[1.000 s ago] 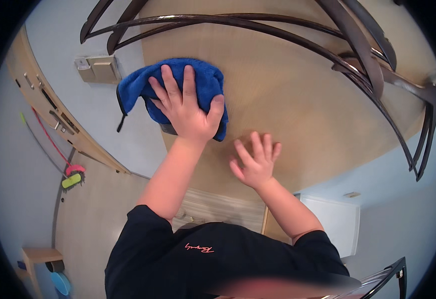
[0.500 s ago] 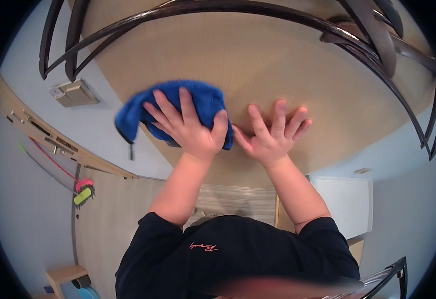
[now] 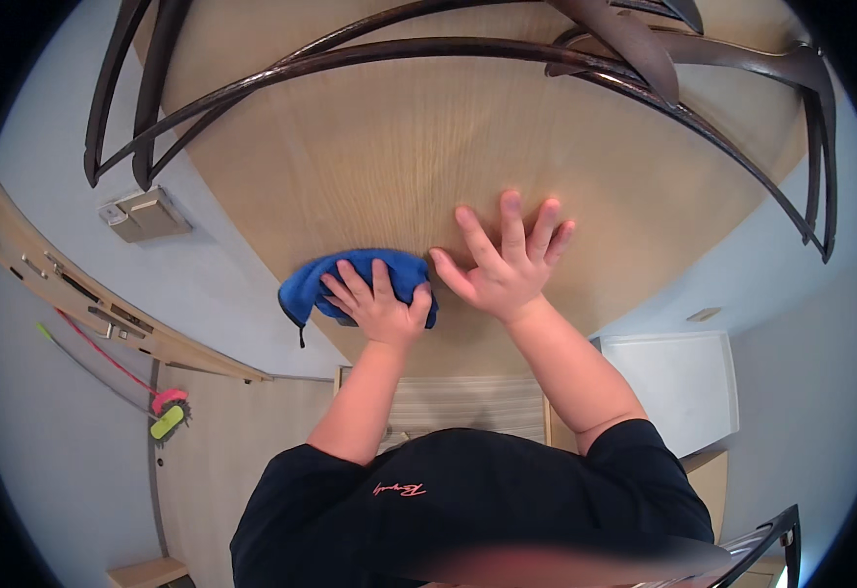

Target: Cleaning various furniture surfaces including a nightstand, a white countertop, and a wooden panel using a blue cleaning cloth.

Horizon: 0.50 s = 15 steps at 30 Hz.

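Under my left hand (image 3: pixel 381 306) lies a folded blue cloth (image 3: pixel 322 279), pressed to a light wood panel (image 3: pixel 389 167). The fingers of that hand are spread over the cloth, and a dark edge with a small loop dangles from the cloth's left corner. To its right, my right hand (image 3: pixel 509 267) rests with spread fingers against the bare wood, apart from the cloth. Nothing is in that palm as far as I can see.
Dark brown hangers (image 3: pixel 350 59) cross the upper view in front of the panel. On the left are a beige switch plate (image 3: pixel 146 216), a door edge with a latch (image 3: pixel 80 284), and pink and green brushes (image 3: pixel 169 414). A white panel (image 3: pixel 668 387) stands at the lower right.
My left hand has slid the blue cloth downward over the wood, nearer to me. My right hand has shifted slightly left. The hangers appear lower and farther left in view.
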Motion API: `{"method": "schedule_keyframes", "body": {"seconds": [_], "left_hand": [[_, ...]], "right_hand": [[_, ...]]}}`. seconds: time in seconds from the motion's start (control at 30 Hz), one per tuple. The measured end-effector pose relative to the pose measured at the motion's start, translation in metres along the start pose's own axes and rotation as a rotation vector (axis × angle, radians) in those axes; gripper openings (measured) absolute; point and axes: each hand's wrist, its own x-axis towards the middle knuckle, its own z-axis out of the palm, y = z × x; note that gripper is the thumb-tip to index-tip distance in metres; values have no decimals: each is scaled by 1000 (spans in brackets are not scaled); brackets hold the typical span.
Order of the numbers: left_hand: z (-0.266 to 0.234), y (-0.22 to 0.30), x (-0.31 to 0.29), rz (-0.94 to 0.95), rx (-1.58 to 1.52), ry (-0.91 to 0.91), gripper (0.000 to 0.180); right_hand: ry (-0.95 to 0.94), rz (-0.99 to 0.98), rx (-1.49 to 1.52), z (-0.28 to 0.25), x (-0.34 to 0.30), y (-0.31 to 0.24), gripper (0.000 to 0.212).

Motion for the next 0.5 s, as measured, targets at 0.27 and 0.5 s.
{"method": "schedule_keyframes", "body": {"seconds": [0.27, 0.5], "left_hand": [[-26, 41, 143, 19, -19, 74, 81], [9, 36, 43, 135, 58, 47, 91]], "right_hand": [[-165, 231, 121, -34, -14, 22, 62], [0, 117, -72, -13, -35, 44, 75]]}}
